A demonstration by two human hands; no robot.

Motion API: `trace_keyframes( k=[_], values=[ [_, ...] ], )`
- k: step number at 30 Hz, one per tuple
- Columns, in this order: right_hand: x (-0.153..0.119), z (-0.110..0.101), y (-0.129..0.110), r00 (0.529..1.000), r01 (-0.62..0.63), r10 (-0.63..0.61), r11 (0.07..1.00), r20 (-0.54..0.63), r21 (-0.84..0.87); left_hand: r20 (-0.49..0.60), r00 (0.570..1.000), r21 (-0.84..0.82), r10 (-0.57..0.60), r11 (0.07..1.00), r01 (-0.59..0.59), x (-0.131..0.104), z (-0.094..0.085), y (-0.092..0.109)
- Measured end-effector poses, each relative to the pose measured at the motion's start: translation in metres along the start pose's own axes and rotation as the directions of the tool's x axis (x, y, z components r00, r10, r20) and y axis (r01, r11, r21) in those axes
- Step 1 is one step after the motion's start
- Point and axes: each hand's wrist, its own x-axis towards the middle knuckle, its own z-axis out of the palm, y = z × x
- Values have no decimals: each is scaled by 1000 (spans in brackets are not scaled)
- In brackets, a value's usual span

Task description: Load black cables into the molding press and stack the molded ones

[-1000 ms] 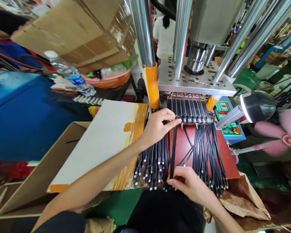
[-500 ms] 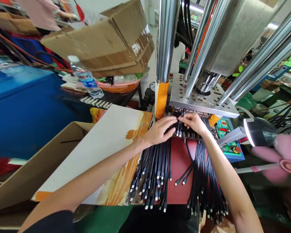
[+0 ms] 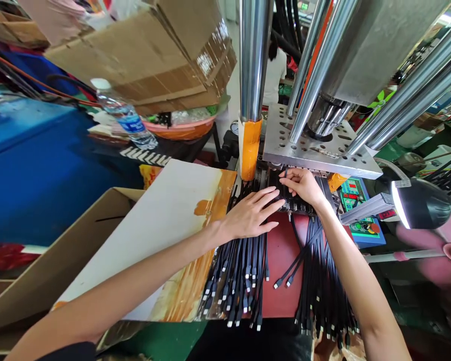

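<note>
In the head view, the left hand is open, its fingers spread over the near left edge of a dark grooved block, and I don't see it gripping anything. Across from it, the right hand has its thumb and forefinger drawn together over the block, pinched, it seems, on a slim dark piece; what that is, I can't quite make out from here.

The black cables hang in two bunches. One left bunch spills down just below the left hand, the other, a right bunch, lies below the right hand and beside its forearm. Between them a pair of stray cables slants over the red table, below both hands.

I'd call it partway along: plenty of cables are out on either side, and the fingers are busy at the block. Which bunch has been dealt with and which is waiting, I couldn't say, nor how many grooves are filled, since the hands cover much of them. The drilled steel plate stands raised just beyond the right hand, so the block isn't pressed under it.
</note>
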Motion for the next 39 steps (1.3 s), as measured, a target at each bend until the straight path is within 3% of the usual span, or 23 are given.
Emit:
trace_keyframes(
  k=[5, 7, 10, 12, 14, 19, 25, 36, 39],
  values=[
    [-6, 5, -3, 980, -65, 50, 995, -193, -72, 23, 993, 75, -113, 991, 111, 4, 0, 19],
    [-23, 5, -8, 970, -16, -40, 974, -241, -226, 33, 986, 89, -163, 983, 160, 6, 0, 26],
    [-57, 6, -17, 972, 142, -222, 806, -72, -574, 81, 975, 102, -209, 974, 200, 8, -3, 34],
    [-72, 9, -21, 976, 170, -214, 664, 33, -728, 125, 966, 108, -225, 971, 212, 10, -6, 37],
    [-75, 13, -23, 987, 115, -156, 562, 32, -819, 160, 956, 115, -247, 966, 231, 14, -10, 37],
    [-40, 15, -19, 999, -9, -44, 446, -32, -895, 199, 935, 109, -294, 955, 277, 38, -17, 17],
    [-7, 7, -16, 999, -51, 17, 388, -48, -920, 227, 915, 107, -332, 943, 316, 69, -4, -28],
    [40, 4, -8, 994, -95, -8, 404, -107, -910, 98, 945, 93, -312, 948, 304, 107, 6, -74],
    [29, -1, -20, 997, -63, -10, 431, -75, -900, 89, 943, 53, -321, 947, 318, 103, 1, -70]
  ],
)
